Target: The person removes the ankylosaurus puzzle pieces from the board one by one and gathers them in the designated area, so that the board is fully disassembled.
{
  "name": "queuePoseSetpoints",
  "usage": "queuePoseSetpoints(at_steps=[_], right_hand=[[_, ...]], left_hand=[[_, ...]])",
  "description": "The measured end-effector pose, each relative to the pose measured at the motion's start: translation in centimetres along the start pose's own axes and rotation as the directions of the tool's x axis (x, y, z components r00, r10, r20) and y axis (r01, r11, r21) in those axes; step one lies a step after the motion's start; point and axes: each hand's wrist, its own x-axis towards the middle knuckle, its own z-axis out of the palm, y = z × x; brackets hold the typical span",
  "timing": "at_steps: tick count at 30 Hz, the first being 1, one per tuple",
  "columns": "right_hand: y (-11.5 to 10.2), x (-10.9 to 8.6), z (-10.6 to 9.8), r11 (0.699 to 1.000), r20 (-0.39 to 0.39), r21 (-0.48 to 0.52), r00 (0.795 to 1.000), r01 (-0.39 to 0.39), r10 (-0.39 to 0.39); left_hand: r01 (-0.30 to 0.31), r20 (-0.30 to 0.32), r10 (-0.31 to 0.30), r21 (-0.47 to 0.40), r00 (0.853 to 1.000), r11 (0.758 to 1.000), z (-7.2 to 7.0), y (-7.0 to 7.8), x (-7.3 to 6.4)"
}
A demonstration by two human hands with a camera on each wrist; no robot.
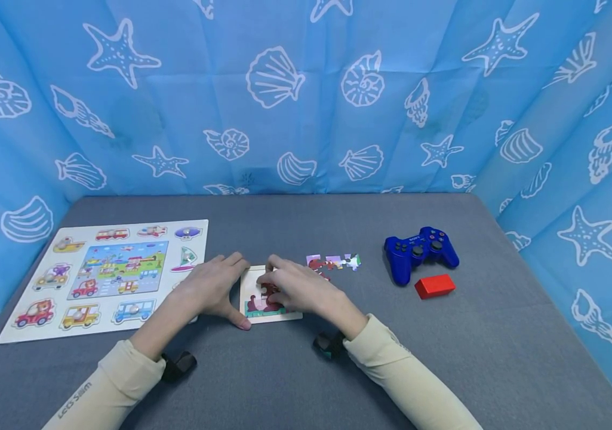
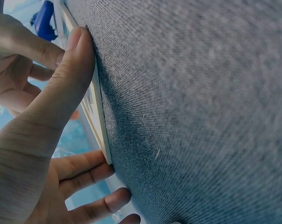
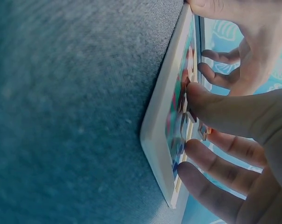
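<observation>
A small wooden jigsaw board (image 1: 276,319), partly filled with a brown animal picture, lies flat in front of me. My left hand (image 1: 214,288) spans its left side, thumb at the near corner and fingers stretched toward the far corner. In the left wrist view the fingertips (image 2: 103,170) are right at the board's corner. Over the board, my right hand (image 1: 300,288) pinches a jigsaw piece (image 3: 204,130) between thumb and index finger, largely covered by them. Its other fingertips come down close over the picture (image 3: 176,140). Several loose jigsaw pieces (image 1: 338,261) lie just right of the board.
A large knob puzzle board (image 1: 31,286) with vehicle pieces takes up the left of the grey table (image 1: 306,382). On the right are a blue game controller (image 1: 418,251) and a red block (image 1: 434,286). A blue shell-patterned curtain (image 1: 306,119) hangs behind the table.
</observation>
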Motion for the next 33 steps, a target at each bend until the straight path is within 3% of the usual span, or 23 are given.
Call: queuePoseSetpoints(at_steps=[13, 24, 33], right_hand=[[0.2, -0.19, -0.01, 0.994, 0.004, -0.058, 0.996, 0.09, -0.09], [0.3, -0.36, 0.06, 0.998, 0.018, -0.012, 0.998, 0.063, -0.062], [0.45, -0.38, 0.12, 0.996, -0.004, -0.011, 0.996, 0.093, -0.093]], left_hand=[[0.001, 0.006, -0.001, -0.003, 1.0, 1.0, -0.13, 0.13, -0.12], [-0.004, -0.002, 0.004, 0.001, 1.0, 1.0, 0.01, 0.06, -0.09], [-0.004, -0.004, 0.004, 0.002, 1.0, 1.0, 0.03, 0.0, -0.07]])
